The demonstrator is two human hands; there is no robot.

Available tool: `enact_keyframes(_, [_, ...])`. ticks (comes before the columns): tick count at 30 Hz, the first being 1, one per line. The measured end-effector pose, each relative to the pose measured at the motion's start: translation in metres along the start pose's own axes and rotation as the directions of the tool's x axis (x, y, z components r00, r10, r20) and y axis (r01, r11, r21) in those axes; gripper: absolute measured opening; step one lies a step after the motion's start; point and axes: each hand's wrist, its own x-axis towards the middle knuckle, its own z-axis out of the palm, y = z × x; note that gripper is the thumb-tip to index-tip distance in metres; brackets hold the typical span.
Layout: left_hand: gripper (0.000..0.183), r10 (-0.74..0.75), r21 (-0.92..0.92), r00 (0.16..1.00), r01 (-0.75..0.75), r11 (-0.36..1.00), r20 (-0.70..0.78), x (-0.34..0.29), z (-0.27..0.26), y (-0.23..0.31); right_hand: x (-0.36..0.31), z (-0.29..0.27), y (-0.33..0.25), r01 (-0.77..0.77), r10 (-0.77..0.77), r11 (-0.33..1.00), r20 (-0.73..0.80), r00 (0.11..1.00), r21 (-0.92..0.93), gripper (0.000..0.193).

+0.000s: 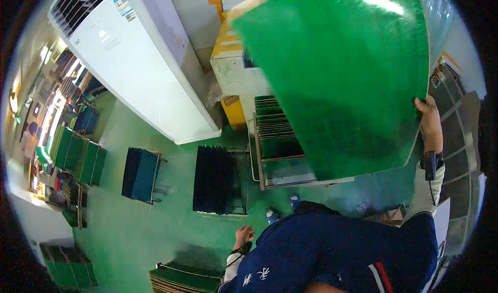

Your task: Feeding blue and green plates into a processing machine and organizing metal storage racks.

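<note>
A large, thin, glossy green board (pixel 353 85) is raised in front of me, tilted, filling the upper right. My right hand (pixel 429 117) is closed on its right edge, thumb on the near face, other fingers mostly hidden behind. Low beside my body hangs my left hand (pixel 244 235), away from the board, fingers curled in with nothing visible in them. Beneath the raised board stands a metal rack (pixel 258 153) of similar boards in a close row, partly covered by it. Dark bands circle both my wrists.
Left of the rack are a cart of dark boards (pixel 213 181) and a smaller blue one (pixel 140 173). A green board stack (pixel 184 278) sits by my left arm. A tall white air conditioner (pixel 140 59) rises at upper left. Dark grey panels (pixel 459 137) line the right side.
</note>
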Motion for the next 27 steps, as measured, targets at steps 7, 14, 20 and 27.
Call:
enact_keyframes(7, [0.016, 0.022, -0.019, 0.995, -0.024, 1.0, -0.094, -0.001, -0.02, -0.023, 0.061, 0.036, 0.067, -0.047, 0.047, 0.819, 0.014, 0.999, 0.572, 0.03])
enact_keyframes(14, [0.018, 0.193, 0.317, 0.968, -0.136, 0.939, -0.159, -0.042, 0.042, 0.025, 0.139, 0.058, 0.212, -0.077, 0.103, 0.928, -0.053, 0.993, 0.365, 0.019])
enact_keyframes(20, [0.02, 0.403, 0.294, 0.91, -0.36, 0.885, -0.099, -0.03, 0.062, 0.016, 0.16, 0.134, 0.194, -0.328, 0.358, 0.456, 0.167, 0.919, 0.828, 0.016])
enact_keyframes(27, [0.017, 0.402, 0.195, 0.896, -0.368, 0.909, -0.188, -0.039, 0.082, 0.01, 0.212, 0.174, 0.241, -0.401, 0.46, 0.312, 0.233, 0.857, 0.861, 0.013])
